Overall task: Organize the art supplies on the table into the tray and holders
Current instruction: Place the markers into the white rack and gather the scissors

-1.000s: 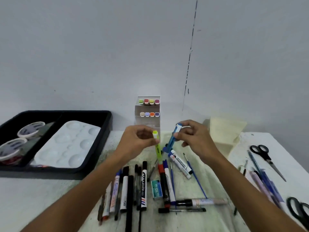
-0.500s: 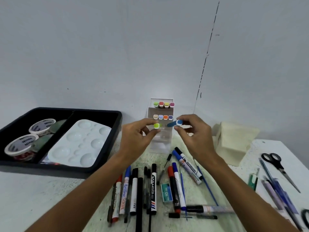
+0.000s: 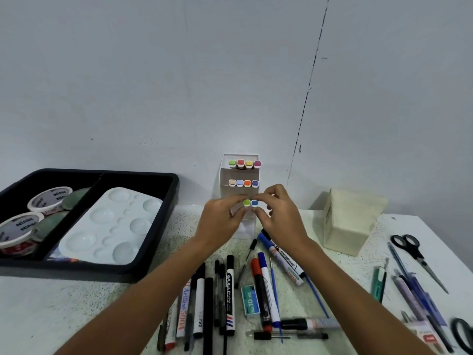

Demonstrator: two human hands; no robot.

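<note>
Moved forward since before, left hand pinching green marker, right hand pinching blue marker, both at holder already stocked with eight.

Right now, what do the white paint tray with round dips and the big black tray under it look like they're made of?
The white paint palette with round wells looks like glossy moulded plastic: soft highlights sit in its dips. The black two-part tray looks like smooth, duller plastic with rounded corners, though coated metal can't be ruled out.
</note>
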